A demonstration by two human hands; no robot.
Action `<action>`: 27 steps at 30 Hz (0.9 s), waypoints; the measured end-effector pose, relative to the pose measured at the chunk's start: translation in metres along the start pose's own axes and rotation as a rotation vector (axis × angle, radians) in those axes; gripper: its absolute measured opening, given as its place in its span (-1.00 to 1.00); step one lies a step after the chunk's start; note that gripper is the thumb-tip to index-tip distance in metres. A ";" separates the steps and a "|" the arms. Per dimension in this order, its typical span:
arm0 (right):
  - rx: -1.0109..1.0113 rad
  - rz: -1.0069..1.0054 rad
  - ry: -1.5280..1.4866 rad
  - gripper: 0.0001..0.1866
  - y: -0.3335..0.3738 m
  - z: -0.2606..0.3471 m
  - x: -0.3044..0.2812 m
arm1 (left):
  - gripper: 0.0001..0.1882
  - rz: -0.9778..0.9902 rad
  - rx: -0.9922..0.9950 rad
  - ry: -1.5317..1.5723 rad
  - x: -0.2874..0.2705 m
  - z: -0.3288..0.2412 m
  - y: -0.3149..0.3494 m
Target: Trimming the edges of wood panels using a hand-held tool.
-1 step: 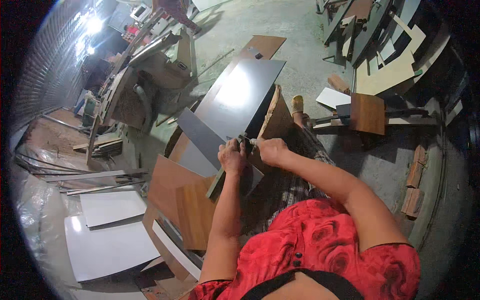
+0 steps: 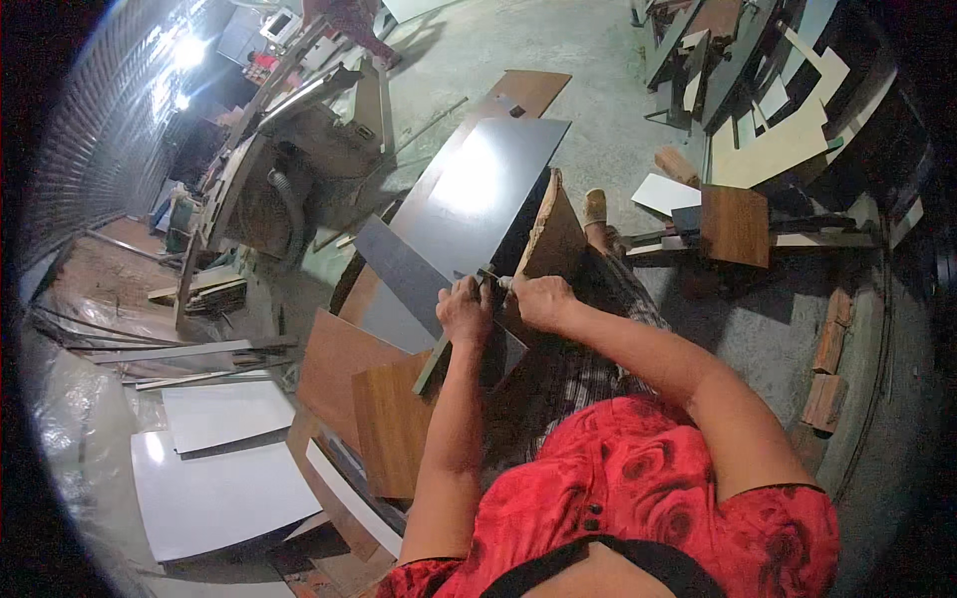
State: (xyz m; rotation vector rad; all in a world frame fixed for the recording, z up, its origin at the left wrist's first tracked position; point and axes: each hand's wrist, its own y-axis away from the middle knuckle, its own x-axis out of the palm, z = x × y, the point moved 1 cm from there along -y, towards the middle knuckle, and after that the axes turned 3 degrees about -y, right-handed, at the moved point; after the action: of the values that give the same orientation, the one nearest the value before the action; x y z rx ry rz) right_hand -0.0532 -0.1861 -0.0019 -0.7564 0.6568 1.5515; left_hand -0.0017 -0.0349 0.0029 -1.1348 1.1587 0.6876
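My left hand (image 2: 465,309) is closed around a narrow greenish-edged strip (image 2: 433,367) that slants down toward me below the fist. Just to its right, my right hand (image 2: 544,302) grips a small tool with a pale, metallic-looking end (image 2: 505,283); its kind is too small to make out. The tool end meets the top of the strip between my two hands. Beneath and beyond them lies a large glossy grey panel (image 2: 508,189). A darker grey board (image 2: 401,271) lies crosswise at its near left, close to my left fist.
Brown wood-grain boards (image 2: 389,424) lean left of my left forearm. White panels (image 2: 224,493) lie farther left. A rough-edged board (image 2: 554,229) stands beyond my right hand. A small brown board (image 2: 734,226) and bricks (image 2: 823,404) are at right. Another person (image 2: 349,25) is at the far end.
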 end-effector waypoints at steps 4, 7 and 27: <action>-0.007 0.005 -0.032 -0.79 0.013 -0.003 0.003 | -0.74 -0.010 0.021 0.003 0.000 0.002 0.003; 0.000 -0.010 -0.062 -0.79 0.025 -0.003 -0.004 | -0.77 0.013 0.056 0.020 0.001 -0.001 0.004; 0.056 0.031 0.025 -0.78 0.031 0.003 -0.009 | -0.72 0.046 0.081 0.014 -0.001 0.002 0.002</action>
State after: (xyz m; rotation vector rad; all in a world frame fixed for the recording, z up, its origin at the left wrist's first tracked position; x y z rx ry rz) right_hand -0.0838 -0.1928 0.0062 -0.7281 0.7307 1.5482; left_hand -0.0033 -0.0327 0.0034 -1.0494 1.2174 0.6627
